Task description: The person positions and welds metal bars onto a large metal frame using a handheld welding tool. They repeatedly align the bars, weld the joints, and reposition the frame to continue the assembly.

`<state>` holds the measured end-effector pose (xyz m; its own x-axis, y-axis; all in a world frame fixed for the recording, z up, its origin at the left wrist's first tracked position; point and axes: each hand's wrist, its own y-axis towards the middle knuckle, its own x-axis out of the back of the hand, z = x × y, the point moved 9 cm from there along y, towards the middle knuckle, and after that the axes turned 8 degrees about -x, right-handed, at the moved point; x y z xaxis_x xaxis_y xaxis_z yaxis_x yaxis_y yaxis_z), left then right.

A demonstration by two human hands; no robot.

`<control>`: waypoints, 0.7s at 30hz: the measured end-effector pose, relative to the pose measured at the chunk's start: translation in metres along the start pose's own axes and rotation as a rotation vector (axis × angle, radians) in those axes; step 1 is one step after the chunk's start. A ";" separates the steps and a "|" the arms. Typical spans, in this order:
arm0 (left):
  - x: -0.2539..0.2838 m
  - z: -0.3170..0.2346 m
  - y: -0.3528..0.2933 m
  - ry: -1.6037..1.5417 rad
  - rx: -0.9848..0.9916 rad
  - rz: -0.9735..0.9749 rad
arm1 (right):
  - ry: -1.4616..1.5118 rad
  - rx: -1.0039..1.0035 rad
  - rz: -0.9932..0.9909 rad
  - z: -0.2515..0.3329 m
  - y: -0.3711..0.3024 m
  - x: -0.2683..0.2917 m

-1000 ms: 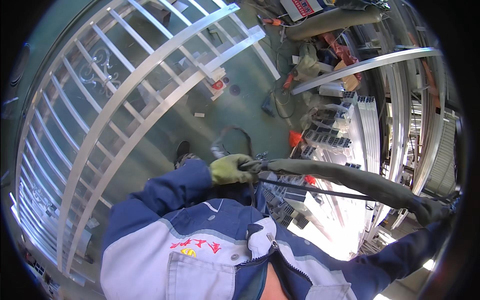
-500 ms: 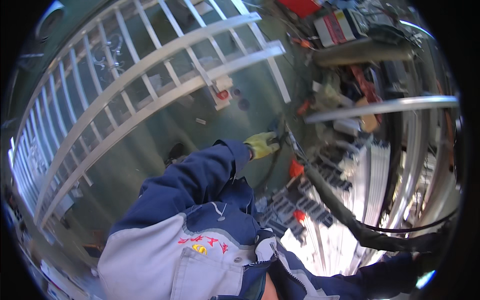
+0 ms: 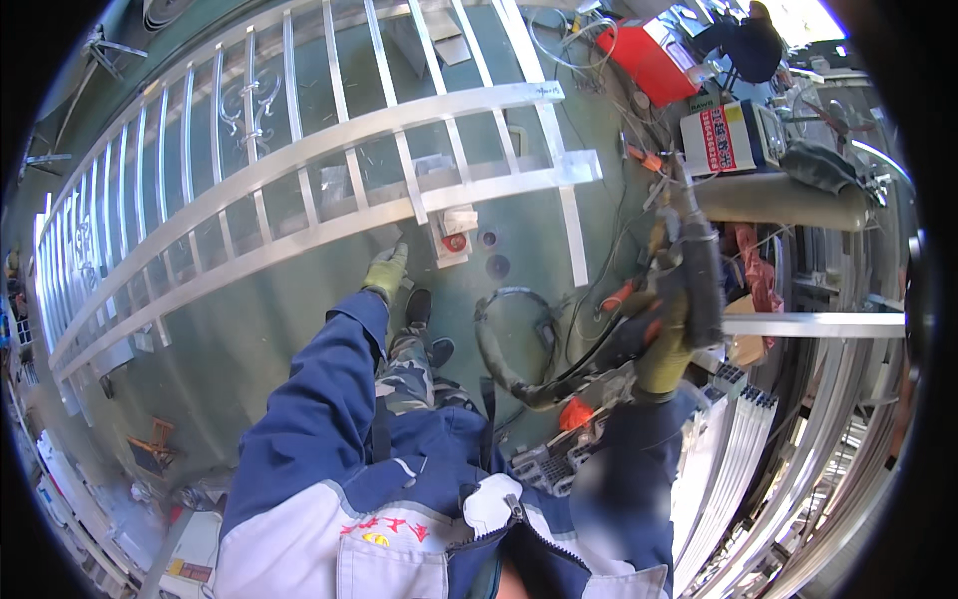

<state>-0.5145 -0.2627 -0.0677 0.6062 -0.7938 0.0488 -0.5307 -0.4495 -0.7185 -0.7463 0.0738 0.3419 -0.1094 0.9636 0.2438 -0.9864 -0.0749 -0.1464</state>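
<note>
My left hand [image 3: 386,272], in a yellow-green glove, reaches forward beside the near rail of a silver metal railing [image 3: 339,128]. Its fingers are stretched out and the thumb stands apart; I see nothing held in it. A small grey flat piece [image 3: 385,236] lies just beyond its fingertips. On the right, my gloved right hand [image 3: 667,351] is wrapped round a dark welding gun [image 3: 702,275], blurred by motion, with its slim end pointing away from me. From the gun a thick dark hose [image 3: 519,387] loops down and across the floor.
A red box [image 3: 649,62] and a white-and-red carton [image 3: 726,138] stand at the far right. Long metal profiles [image 3: 733,449] are stacked at my right, with a bar [image 3: 813,324] jutting out. White-and-red small boxes [image 3: 454,242] lie by the railing. Cables [image 3: 599,329] cross the floor.
My left hand has moved left, from beside the hose to near the railing. My right hand, not visible before, now holds the welding gun raised. The view has shifted.
</note>
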 end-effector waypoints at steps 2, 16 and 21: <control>0.002 -0.006 0.014 -0.056 -0.032 -0.131 | 0.035 0.028 0.046 -0.015 0.013 -0.026; -0.060 0.005 0.098 -0.435 0.222 -0.106 | -0.090 -0.209 0.228 -0.105 0.062 -0.089; -0.069 0.006 0.112 -0.512 0.147 -0.280 | -0.103 -0.293 0.378 -0.168 0.081 -0.118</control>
<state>-0.6118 -0.2559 -0.1555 0.9387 -0.3387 -0.0636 -0.2439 -0.5226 -0.8170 -0.7929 -0.0033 0.1402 -0.4793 0.8515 0.2128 -0.8009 -0.3252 -0.5027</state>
